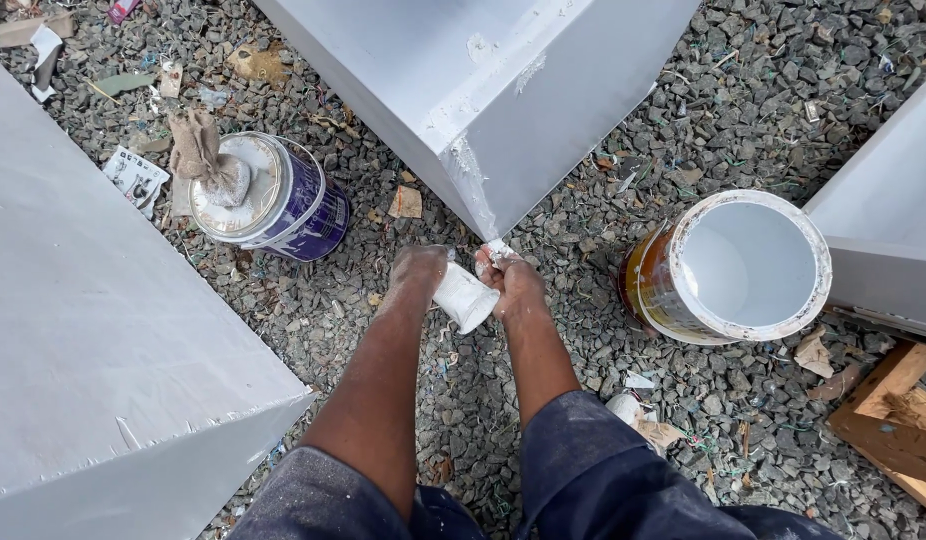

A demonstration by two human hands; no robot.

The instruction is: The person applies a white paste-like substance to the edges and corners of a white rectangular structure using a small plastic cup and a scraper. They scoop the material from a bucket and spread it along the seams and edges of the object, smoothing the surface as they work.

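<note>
My left hand [419, 270] and right hand [513, 282] are both closed on a white putty slab [464, 296] held between them. Its long axis slants from lower left up toward the box corner [480, 205], just beyond my right hand. The open can [748, 265] stands well to my right, on gravel [583, 330].

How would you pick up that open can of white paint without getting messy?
The open paint can leans toward the camera, mouth wide, its rim coated in white paint. Best to grip the yellowish side wall, low down and from the left, where the gravel is free; a grey box crowds the right. No handle shows. Both hands, left hand and right hand, are busy with a white scraper.
</note>
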